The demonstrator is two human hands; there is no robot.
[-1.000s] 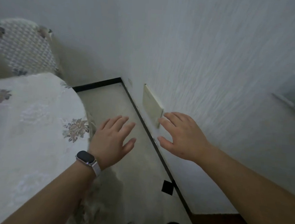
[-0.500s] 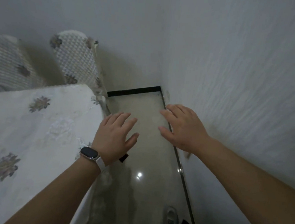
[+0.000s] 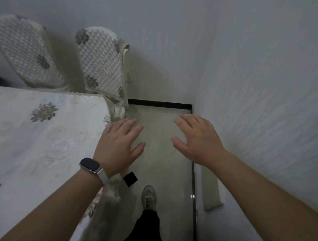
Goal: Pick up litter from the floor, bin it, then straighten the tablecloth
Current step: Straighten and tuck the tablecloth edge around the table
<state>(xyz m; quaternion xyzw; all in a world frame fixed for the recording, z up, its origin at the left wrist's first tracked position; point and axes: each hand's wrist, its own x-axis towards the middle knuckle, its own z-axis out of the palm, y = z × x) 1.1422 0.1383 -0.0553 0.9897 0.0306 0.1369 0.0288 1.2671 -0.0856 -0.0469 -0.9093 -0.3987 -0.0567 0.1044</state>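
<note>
Holding left hand and right hand out flat at frame centre, fingers loosely spread, both released and gripping nothing, left one hanging over the right edge of the tablecloth, right one over bare floor near the wall. Showing floral white tablecloth filling the left half, draping over the table edge, two quilted chair backs leaning at upper left. Showing small black square lying on floor just below the left wrist, near a grey shoe; cannot tell if litter.
</note>
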